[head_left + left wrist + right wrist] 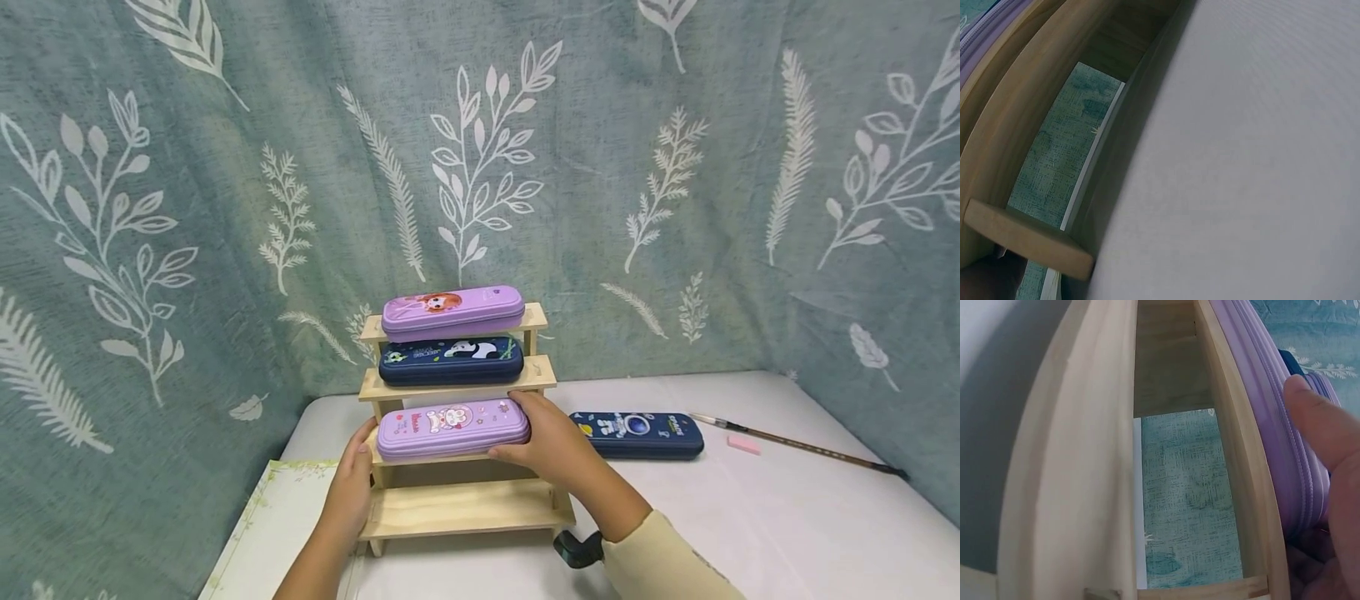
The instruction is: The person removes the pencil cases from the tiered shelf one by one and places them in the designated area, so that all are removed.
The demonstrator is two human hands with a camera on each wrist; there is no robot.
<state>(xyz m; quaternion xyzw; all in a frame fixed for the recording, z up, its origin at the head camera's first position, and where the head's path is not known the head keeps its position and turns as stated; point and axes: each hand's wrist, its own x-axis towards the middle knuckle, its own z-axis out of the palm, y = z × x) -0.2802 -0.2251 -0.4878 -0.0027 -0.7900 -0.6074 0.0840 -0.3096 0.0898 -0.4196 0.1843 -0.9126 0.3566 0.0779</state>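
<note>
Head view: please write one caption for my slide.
Right hand grips the lower lilac case on a wooden stand, left hand alongside.

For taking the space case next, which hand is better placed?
Probably the right hand, once free: it grips the lower lilac case's right end, nearer the space case; the left hand is at the stand's left side.
</note>
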